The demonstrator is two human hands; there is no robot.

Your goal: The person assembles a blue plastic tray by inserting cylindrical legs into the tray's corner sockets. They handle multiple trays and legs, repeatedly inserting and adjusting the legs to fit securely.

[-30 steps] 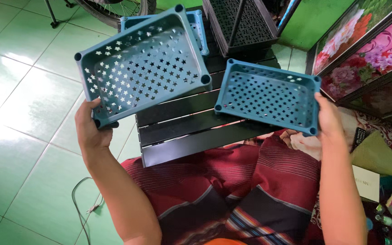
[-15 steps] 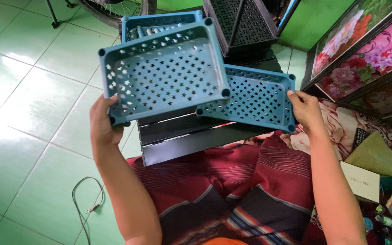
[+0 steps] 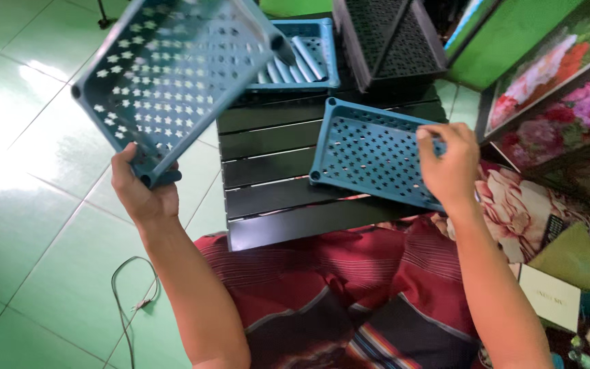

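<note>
Third tray [image 3: 302, 51] (grey tubes inside) behind hands' trays.

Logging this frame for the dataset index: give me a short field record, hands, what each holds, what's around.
left hand: grips a corner of the raised blue tray, tilted in the air
right hand: on the right edge of the second blue tray
second tray: lies on the black slatted table
third blue tray: farther back, holds grey tubes
black perforated shelf part: behind the trays
floor: green tiles, cable lying on it
</note>
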